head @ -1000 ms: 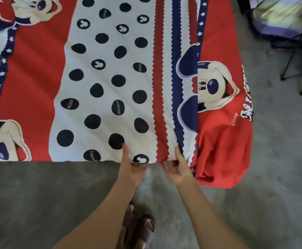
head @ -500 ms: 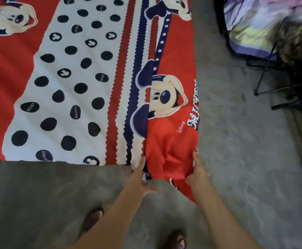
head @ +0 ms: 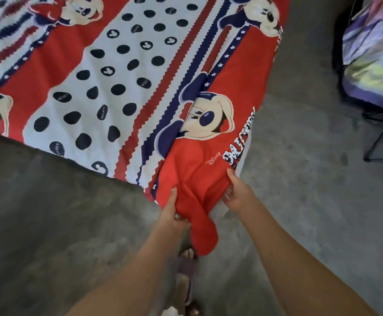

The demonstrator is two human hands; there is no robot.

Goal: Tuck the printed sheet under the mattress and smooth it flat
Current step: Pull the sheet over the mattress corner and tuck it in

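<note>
Red-white-navy cartoon-print fabric sheet point(head: 117, 65) lay spread flat; its red corner hung bunched over grey concrete floor point(head: 49, 224). Left hand point(head: 174, 215) gripped bunch; right hand point(head: 238, 195) pinched corner's side edge.

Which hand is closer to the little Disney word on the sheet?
Right. The right hand sits just below and right of the Disney word; the left hand grips the hanging red corner farther down, to its left.

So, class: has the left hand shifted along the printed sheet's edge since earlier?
Yes: the left hand went rightward, from the white black-dotted panel to the hanging red corner, gripping it.
</note>
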